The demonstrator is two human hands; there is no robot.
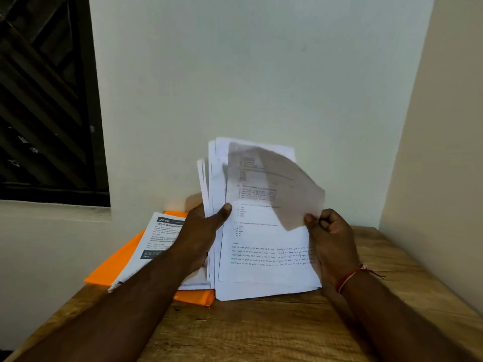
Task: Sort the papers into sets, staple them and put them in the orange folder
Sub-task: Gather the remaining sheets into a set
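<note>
My left hand (206,228) grips a stack of white printed papers (264,254) by its left edge, thumb on the front page, holding it upright above the table. My right hand (330,231) pinches the corner of the top sheet (274,184), which is curled over and blurred, shadowed grey. An orange folder (117,267) lies flat on the table at the left, under my left forearm. On it rests a printed sheet headed "2748" (159,239). No stapler is in view.
The wooden table (248,330) stands in a corner, with a white wall behind and a cream wall at the right. A dark window with a grille (44,100) is at the upper left. The folder overhangs the table's left edge.
</note>
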